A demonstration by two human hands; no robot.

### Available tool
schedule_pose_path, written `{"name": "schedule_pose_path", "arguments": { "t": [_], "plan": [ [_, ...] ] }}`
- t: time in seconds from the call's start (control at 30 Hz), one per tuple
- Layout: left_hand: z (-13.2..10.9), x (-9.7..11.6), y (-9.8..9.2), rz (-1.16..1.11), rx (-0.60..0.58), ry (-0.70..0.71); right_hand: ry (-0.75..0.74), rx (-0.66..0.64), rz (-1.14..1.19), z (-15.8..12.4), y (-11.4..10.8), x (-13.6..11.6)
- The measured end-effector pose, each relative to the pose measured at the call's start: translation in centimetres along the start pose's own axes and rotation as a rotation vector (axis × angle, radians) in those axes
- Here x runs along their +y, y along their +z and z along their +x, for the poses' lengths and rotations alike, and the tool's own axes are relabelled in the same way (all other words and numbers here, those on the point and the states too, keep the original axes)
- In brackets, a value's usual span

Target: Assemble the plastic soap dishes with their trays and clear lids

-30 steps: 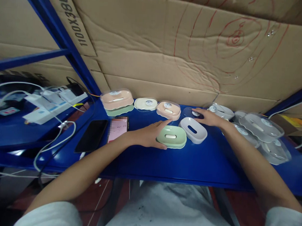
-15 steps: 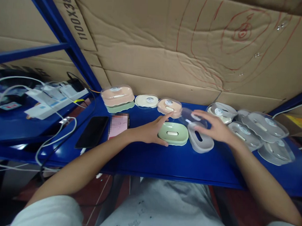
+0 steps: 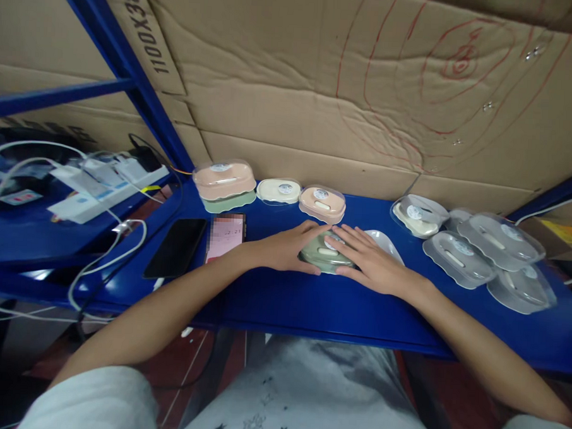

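A green soap box (image 3: 329,262) with a clear lid (image 3: 331,243) over it sits on the blue shelf in front of me. My left hand (image 3: 296,248) is closed round its left side, thumb at the near edge. Over the right side of the lid lies my right hand (image 3: 369,262), fingers gripping lid and box from above and the near side. The lid bears a round sticker, partly covered by my fingers. Just behind my right hand a pale grey dish piece (image 3: 385,244) shows; the hand hides most of it.
Behind stand a peach soap box (image 3: 224,180) on a green piece, a cream one (image 3: 278,191) and another peach one (image 3: 322,205). Several grey lidded boxes (image 3: 459,260) are grouped at right. Left lie two phones (image 3: 175,247) and cables by a power strip (image 3: 92,190). Cardboard backs the shelf.
My right hand has moved left with the clear lid and brought it onto the green soap box. My left hand has stayed at the box's left side.
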State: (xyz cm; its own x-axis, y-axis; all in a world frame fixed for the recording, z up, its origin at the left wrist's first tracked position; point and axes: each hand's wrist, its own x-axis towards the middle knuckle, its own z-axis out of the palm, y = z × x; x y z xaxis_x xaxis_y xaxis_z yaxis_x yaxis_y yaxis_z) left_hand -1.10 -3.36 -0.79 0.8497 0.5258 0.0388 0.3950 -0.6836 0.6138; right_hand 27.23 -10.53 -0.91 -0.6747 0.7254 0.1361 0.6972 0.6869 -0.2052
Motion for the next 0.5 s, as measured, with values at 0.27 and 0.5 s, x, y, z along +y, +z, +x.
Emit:
{"name": "schedule_pose_path", "arguments": {
  "t": [0.27, 0.5],
  "plan": [
    [0.0, 0.4, -0.1, 0.046, -0.013, -0.024, 0.332, -0.097, 0.015, -3.3, -4.6, 3.0],
    [-0.2, 0.8, -0.4, 0.018, -0.066, -0.018, 0.324, -0.092, 0.022, -3.5, -3.8, 6.2]
  ]
}}
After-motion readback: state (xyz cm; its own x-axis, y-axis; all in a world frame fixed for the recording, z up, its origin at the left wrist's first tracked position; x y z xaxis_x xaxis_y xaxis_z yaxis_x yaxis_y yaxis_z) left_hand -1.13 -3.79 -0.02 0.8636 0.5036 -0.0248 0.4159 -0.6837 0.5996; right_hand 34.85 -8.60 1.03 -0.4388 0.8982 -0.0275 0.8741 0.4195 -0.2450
